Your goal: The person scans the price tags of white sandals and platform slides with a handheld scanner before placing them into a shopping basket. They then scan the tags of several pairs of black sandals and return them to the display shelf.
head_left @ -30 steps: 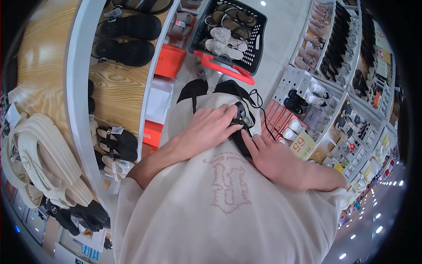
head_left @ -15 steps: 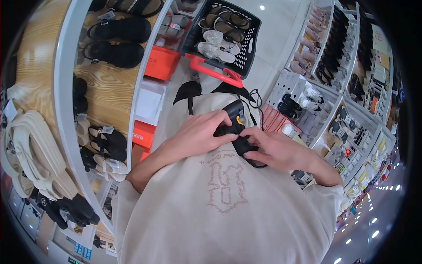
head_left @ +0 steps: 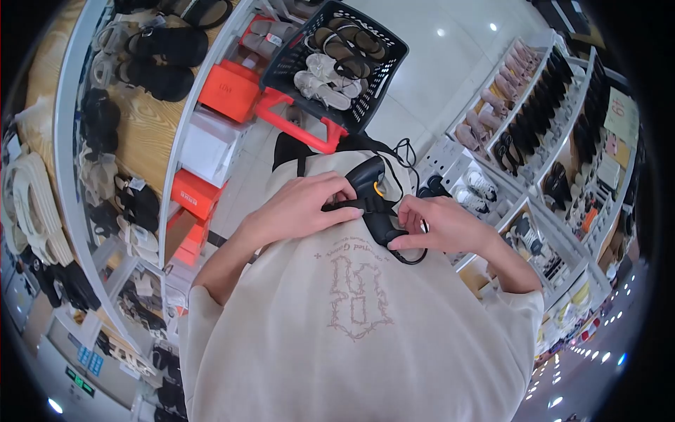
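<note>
A black handheld device with a yellow trigger-like part, shaped like a barcode scanner (head_left: 380, 226), lies against the front of my pale shirt. A black strap (head_left: 342, 205) with a buckle crosses its middle. My left hand (head_left: 302, 204) pinches the strap between thumb and fingers on the left side. On the other side, my right hand (head_left: 443, 224) has curled fingers, its thumb pressed at the scanner's lower end. A thin black cord (head_left: 422, 254) loops beneath that hand.
Ahead on the floor stands a black basket (head_left: 394, 77) with a red handle (head_left: 299, 130), holding several sandals (head_left: 330, 81). A shoe shelf (head_left: 151, 130) runs along my left, with orange boxes (head_left: 228, 91) beside it. More shoe racks (head_left: 555, 162) line the right.
My view has turned, so the basket and left shelf sit further left. My right fingers have lifted away from the scanner's middle, and the strap across it shows more clearly.
</note>
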`<state>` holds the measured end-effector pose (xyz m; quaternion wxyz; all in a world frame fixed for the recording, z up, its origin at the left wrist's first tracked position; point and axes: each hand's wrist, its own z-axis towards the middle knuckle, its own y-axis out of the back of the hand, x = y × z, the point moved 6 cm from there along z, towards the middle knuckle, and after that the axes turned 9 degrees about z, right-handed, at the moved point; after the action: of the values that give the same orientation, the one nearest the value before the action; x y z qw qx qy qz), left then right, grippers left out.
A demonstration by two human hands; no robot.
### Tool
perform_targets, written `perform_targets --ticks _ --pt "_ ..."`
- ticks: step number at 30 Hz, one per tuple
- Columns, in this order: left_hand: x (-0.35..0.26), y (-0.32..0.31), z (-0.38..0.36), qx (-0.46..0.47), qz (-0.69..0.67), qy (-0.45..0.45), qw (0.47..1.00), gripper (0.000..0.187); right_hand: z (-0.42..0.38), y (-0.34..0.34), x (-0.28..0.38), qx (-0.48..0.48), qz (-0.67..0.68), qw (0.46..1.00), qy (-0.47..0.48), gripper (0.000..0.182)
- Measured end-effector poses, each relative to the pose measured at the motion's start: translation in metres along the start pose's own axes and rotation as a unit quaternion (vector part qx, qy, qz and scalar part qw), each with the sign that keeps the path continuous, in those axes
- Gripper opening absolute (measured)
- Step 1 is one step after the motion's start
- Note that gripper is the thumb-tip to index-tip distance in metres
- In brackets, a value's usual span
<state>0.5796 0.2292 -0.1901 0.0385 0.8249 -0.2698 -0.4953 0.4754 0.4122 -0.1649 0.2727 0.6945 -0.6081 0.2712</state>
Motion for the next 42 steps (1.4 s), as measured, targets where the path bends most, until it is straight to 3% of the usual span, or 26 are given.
perform_targets --ticks 4,7,10,12,14,16,18,19,21,24,27,32,37,42 --pt "-0.016 -0.017 0.017 -0.032 0.019 0.038 0.999 0.031 -0.002 0.025 -0.020 0.015 -0.065 0.998 0.005 0.054" --pt "-0.025 -0.025 0.027 -0.067 0.063 0.041 0.995 0.028 0.001 0.035 -0.030 0.058 -0.042 0.997 0.033 0.053" --pt "-0.030 -0.028 0.030 -0.085 0.049 0.051 0.994 0.028 0.009 0.048 -0.045 0.132 0.062 0.989 0.028 0.040" --pt "-0.034 -0.029 0.030 -0.106 0.046 0.047 0.992 0.025 0.024 0.083 -0.053 -0.041 0.031 0.998 0.034 0.033" --pt "-0.031 -0.031 0.031 -0.126 0.046 0.042 0.990 0.022 0.041 0.095 -0.057 -0.071 0.013 0.997 -0.001 0.028" --pt "-0.032 -0.025 0.030 -0.249 0.132 -0.032 0.959 0.014 0.063 0.099 -0.051 -0.114 0.037 0.972 0.202 0.042" --pt "-0.027 -0.022 0.031 -0.280 0.135 -0.034 0.950 0.012 0.090 0.095 -0.060 -0.056 -0.002 0.971 0.233 0.053" --pt "-0.028 -0.018 0.030 -0.307 0.140 -0.043 0.940 0.009 0.105 0.085 -0.073 0.036 0.025 0.981 0.189 0.053" --pt "-0.028 -0.019 0.027 -0.295 0.120 -0.017 0.948 0.010 0.122 0.071 -0.087 0.176 0.087 0.976 0.090 0.052" --pt "-0.022 -0.022 0.026 -0.283 0.100 0.008 0.954 0.010 0.129 0.066 -0.096 0.183 0.131 0.972 0.074 0.049" --pt "-0.016 -0.025 0.026 -0.284 0.096 0.019 0.954 0.010 0.130 0.068 -0.098 0.140 0.157 0.972 0.105 0.047" --pt "-0.021 -0.025 0.029 -0.287 0.085 0.022 0.954 0.013 0.135 0.080 -0.104 0.124 0.138 0.980 0.075 0.044" --pt "-0.031 -0.030 0.037 -0.184 0.032 0.055 0.981 0.034 0.143 0.088 -0.122 0.108 0.175 0.976 0.070 0.040" --pt "-0.030 -0.028 0.043 -0.154 0.018 0.068 0.986 0.039 0.137 0.093 -0.112 0.086 0.202 0.971 0.095 0.040"
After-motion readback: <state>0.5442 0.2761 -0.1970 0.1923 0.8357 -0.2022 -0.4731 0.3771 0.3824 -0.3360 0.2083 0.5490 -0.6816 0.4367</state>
